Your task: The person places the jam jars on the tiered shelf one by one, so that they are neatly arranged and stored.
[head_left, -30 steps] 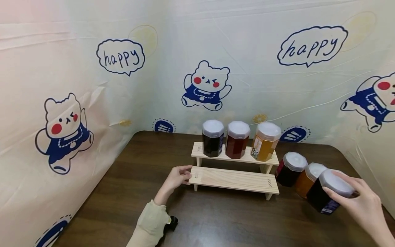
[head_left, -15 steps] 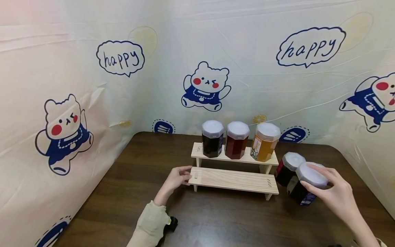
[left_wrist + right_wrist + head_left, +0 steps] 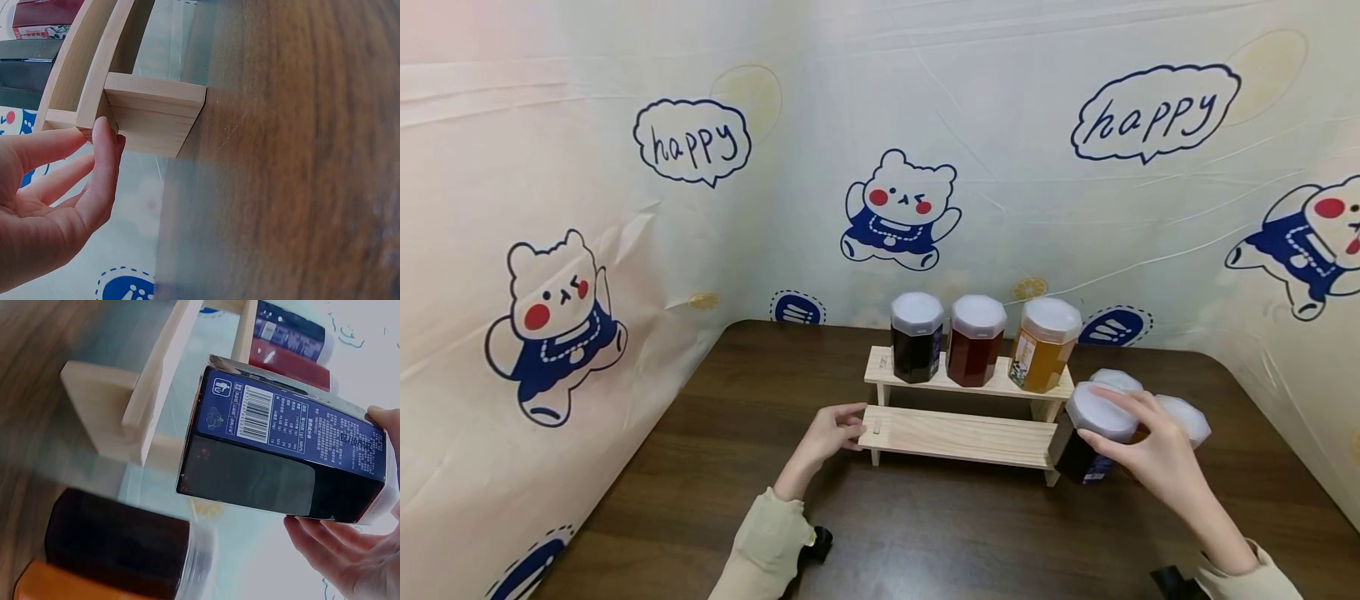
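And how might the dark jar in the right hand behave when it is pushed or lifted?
The dark jar is probably heavy for its size, since dark contents seem to fill it. Its flat sides suggest it would slide rather than roll. Its shiny wall may be slippery, though the fingers grip it around the lid.

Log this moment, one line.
left grip pinches pale rectangular wooden front shelf; right grip holds dark octagonal white-lidded jar aloft, near shelf's right end; pale wooden rear shelf: three octagonal jars

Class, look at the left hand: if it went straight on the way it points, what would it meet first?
The lower shelf, at its left end; the left hand appears to grip it there, though exact contact is unclear.
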`<state>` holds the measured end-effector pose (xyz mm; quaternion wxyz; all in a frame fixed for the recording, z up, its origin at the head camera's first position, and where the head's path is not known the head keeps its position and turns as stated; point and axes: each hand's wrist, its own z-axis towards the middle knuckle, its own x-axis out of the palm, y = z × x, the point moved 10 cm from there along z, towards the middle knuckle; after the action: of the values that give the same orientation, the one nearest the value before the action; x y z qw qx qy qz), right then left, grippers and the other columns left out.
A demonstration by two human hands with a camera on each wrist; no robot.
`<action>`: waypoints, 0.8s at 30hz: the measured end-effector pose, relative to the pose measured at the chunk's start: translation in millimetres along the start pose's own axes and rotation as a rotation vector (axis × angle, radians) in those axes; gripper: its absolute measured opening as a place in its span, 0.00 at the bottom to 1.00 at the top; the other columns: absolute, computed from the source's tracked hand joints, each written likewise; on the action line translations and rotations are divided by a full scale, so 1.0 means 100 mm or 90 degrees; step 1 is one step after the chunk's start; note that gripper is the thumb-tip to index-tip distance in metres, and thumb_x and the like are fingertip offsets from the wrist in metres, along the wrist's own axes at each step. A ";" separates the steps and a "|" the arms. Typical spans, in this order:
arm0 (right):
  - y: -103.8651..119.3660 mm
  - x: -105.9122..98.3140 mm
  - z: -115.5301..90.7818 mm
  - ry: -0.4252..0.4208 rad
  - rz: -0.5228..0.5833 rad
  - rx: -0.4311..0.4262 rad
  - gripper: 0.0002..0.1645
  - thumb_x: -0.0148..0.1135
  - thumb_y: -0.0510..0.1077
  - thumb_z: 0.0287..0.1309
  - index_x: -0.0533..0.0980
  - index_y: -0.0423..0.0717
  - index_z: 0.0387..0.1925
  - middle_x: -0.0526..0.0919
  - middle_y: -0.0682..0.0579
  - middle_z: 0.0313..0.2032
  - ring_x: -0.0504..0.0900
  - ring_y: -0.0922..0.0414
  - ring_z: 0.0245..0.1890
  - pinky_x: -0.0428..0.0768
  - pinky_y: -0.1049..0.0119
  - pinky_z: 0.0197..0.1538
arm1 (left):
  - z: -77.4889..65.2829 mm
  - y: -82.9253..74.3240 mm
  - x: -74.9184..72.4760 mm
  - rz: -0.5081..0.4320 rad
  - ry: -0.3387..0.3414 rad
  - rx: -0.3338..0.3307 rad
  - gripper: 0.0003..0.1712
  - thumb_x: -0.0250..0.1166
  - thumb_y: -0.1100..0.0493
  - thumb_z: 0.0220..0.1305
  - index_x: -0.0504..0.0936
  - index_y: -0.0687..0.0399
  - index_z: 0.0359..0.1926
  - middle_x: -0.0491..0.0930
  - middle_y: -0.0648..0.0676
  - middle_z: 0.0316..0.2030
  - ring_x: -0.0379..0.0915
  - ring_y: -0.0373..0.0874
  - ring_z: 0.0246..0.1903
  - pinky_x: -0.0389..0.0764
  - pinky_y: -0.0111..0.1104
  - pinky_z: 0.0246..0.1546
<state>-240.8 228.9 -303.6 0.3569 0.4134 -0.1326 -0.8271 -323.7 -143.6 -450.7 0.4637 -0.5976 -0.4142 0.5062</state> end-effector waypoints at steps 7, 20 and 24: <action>0.10 0.18 0.08 0.012 0.011 -0.014 0.33 0.75 0.37 0.29 0.77 0.49 0.47 0.75 0.49 0.38 0.66 0.68 0.38 0.65 0.81 0.33 | 0.01 0.01 0.00 -0.006 0.001 -0.002 0.22 0.55 0.76 0.53 0.69 0.75 0.52 0.75 0.62 0.29 0.71 0.40 0.23 0.82 0.36 0.24; 0.35 0.49 0.21 0.036 0.069 -0.062 0.32 0.74 0.36 0.30 0.77 0.47 0.46 0.75 0.51 0.38 0.67 0.64 0.36 0.70 0.82 0.31 | 0.01 0.00 0.00 -0.012 0.003 -0.009 0.22 0.56 0.76 0.53 0.69 0.75 0.52 0.75 0.61 0.28 0.72 0.41 0.22 0.82 0.35 0.24; 0.40 0.58 0.24 0.049 0.076 -0.059 0.31 0.74 0.38 0.31 0.77 0.48 0.46 0.74 0.52 0.39 0.68 0.63 0.35 0.72 0.78 0.30 | 0.00 0.00 0.00 -0.012 0.003 -0.009 0.23 0.56 0.76 0.53 0.69 0.75 0.52 0.76 0.62 0.28 0.72 0.41 0.22 0.82 0.35 0.24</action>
<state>-263.9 158.0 -302.4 0.4296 0.4193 -0.1045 -0.7929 -324.0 -143.4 -450.7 0.4653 -0.5981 -0.4220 0.4977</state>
